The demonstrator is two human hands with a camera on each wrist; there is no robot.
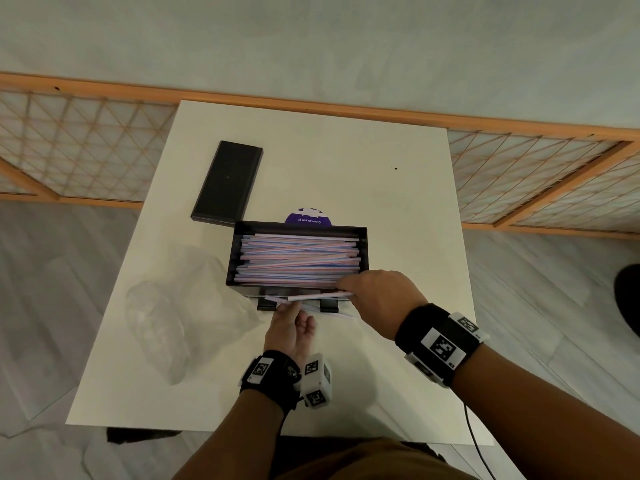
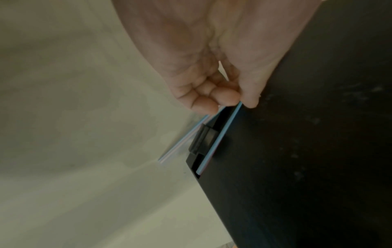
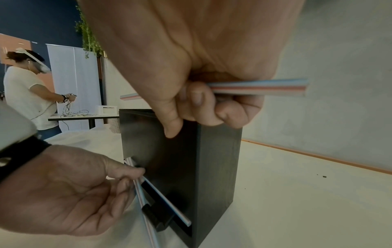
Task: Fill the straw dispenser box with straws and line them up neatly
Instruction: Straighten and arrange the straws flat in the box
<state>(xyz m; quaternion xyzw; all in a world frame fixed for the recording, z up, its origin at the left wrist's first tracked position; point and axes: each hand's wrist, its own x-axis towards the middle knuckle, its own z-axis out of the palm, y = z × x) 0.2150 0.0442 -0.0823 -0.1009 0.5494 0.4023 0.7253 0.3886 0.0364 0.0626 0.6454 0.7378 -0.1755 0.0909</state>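
Note:
The black dispenser box [image 1: 364,249] stands open-topped mid-table, filled with striped straws [image 1: 298,258] that lie mostly lengthwise, a few crossed. My right hand [image 1: 349,289] hovers at the box's front right corner and grips a striped straw [image 3: 265,87] level across the front. Lower down, my left hand [image 1: 287,304] pinches a straw [image 2: 218,139] at the front dispensing slot, thumb against fingertips [image 2: 224,99]. More straws [image 2: 182,139] lie on the table beside the slot's black bracket [image 3: 156,216].
The box's black lid [image 1: 227,183] lies flat at the back left. A crumpled clear plastic bag [image 1: 162,317] sits left of the box. A purple round sticker [image 1: 308,216] peeks out behind it. Another person [image 3: 27,94] stands at a far table.

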